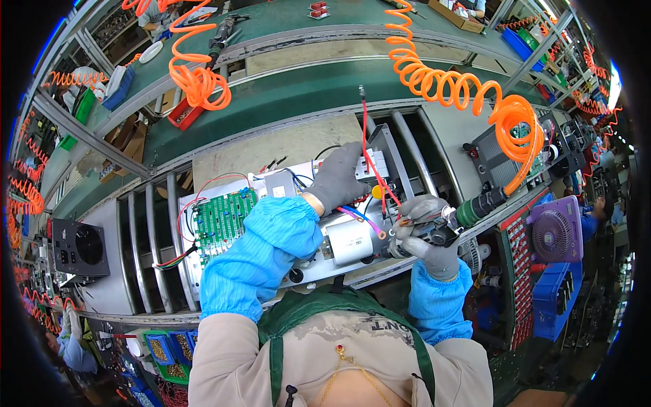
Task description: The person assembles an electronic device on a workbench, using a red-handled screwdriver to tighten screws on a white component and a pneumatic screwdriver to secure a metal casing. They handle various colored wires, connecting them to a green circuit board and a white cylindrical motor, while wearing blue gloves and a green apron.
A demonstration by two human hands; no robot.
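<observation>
A metal chassis with wires and parts (308,273) lies in front of me on the roller line. My left hand (337,178), in a grey glove, lies over the far side of the chassis beside a white block (377,165), fingers stretched out. My right hand (430,234), also gloved, is closed at the chassis's right end around the front of a dark green air tool (479,207); its tip is hidden. Red wires (372,161) rise between my hands. Near them are a silver cylinder (350,243) and blue and purple leads (363,218). A green circuit board (224,218) is fitted at the left.
An orange coiled hose (517,139) runs to the tool; another (203,88) hangs at far left. Steel rollers (153,234) flank the chassis. A black unit with a fan (80,247) stands left. At right are a purple fan (555,230) and a blue bin (553,298).
</observation>
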